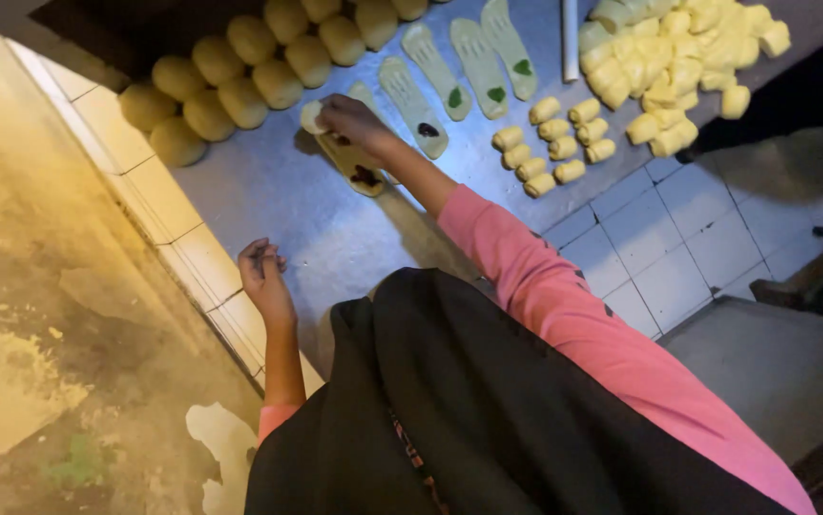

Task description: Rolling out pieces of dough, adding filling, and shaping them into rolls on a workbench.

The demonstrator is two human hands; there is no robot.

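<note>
Five flattened dough strips point(435, 69), eight small rolled pieces point(552, 145), roughly fourteen round dough balls point(244, 101).

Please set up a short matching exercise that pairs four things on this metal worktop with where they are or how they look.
Things:
1. round dough balls
2. flattened dough strips
3. small rolled pieces
4. right hand

Descriptions:
A. laid in two short rows near the tiled edge
B. stretched out over a strip with dark filling
C. grouped along the far left of the worktop
D. long ovals, some with a green dab at one end

Pairs: 1-C, 2-D, 3-A, 4-B
</note>
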